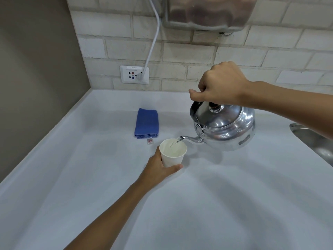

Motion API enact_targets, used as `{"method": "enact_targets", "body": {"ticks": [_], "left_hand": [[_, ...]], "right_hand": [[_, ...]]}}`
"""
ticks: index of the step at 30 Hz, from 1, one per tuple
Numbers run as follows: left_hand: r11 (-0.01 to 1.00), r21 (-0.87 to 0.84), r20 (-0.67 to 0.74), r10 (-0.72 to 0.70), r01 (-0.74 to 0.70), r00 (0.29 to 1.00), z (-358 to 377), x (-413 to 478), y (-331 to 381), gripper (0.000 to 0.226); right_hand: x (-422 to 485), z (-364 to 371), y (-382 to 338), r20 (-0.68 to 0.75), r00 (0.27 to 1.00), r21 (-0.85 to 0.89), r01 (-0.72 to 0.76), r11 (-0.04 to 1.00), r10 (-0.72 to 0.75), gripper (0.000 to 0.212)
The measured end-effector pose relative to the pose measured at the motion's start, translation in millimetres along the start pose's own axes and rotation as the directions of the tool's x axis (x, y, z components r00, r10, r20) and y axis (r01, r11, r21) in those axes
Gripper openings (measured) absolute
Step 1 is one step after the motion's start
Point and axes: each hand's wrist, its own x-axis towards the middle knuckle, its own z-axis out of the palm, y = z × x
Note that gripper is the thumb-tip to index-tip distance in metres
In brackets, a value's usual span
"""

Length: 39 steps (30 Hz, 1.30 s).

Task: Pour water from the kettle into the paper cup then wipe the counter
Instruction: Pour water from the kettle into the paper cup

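Starting at the left, our folded blue cloth [146,123] lies flat on the pale counter [234,204], at about eleven o'clock from the paper cup [173,152] and just beside it, its long axis running away from us toward the tiled wall, where a socket [134,74] takes a white cable [153,42].

Moving right, our left hand [158,168] wraps the paper cup from the seven o'clock side, fingers closed round the wall and thumb tip showing near the base. The cup stands upright on the counter.

Right again, our right hand [219,85] is clenched on the dark handle above the steel kettle [225,127], which hangs clear of the counter at two o'clock from the cup. The kettle tips toward nine o'clock, its spout over the cup's rim, and a thin stream runs into it. We cannot tell how full the cup is. A sink edge [313,139] shows at far right.

We judge the pour is under way and the wipe not yet begun. What the wipe turns on: the cloth lies up and left of our left fingers, much nearer that hand than the right, so the left would free itself from the cup and reach across the cloth's short side.
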Motion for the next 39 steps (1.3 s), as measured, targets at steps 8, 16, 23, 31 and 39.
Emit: {"method": "enact_targets", "body": {"ticks": [8, 16, 23, 31, 39], "left_hand": [[1.0, -0.002, -0.005, -0.005, 0.005, 1.0, 0.6, 0.8, -1.7, 0.08], [1.0, -0.004, -0.009, -0.012, 0.012, 1.0, 0.9, 1.1, -1.9, 0.075], [1.0, 0.002, -0.007, -0.013, 0.013, 1.0, 0.5, 1.5, -1.9, 0.072], [1.0, 0.005, -0.007, -0.013, 0.013, 1.0, 0.8, 1.8, -2.1, 0.074], [1.0, 0.002, -0.012, -0.011, 0.011, 1.0, 1.0, 1.9, -2.6, 0.073]], "right_hand": [[0.9, -1.6, -0.4, 0.012, 1.0, -0.003, -0.005, 1.0, 0.005, 0.055], [-0.1, -0.4, 0.8, 0.019, 1.0, 0.001, 0.0, 1.0, 0.0, 0.056], [-0.1, -0.3, 0.9, 0.022, 1.0, -0.009, -0.006, 1.0, 0.006, 0.056], [-0.6, -3.8, 3.4, 0.018, 1.0, -0.027, -0.004, 1.0, 0.004, 0.056], [-1.4, -4.0, 2.8, 0.022, 1.0, -0.039, 0.007, 0.999, -0.006, 0.055]]}}
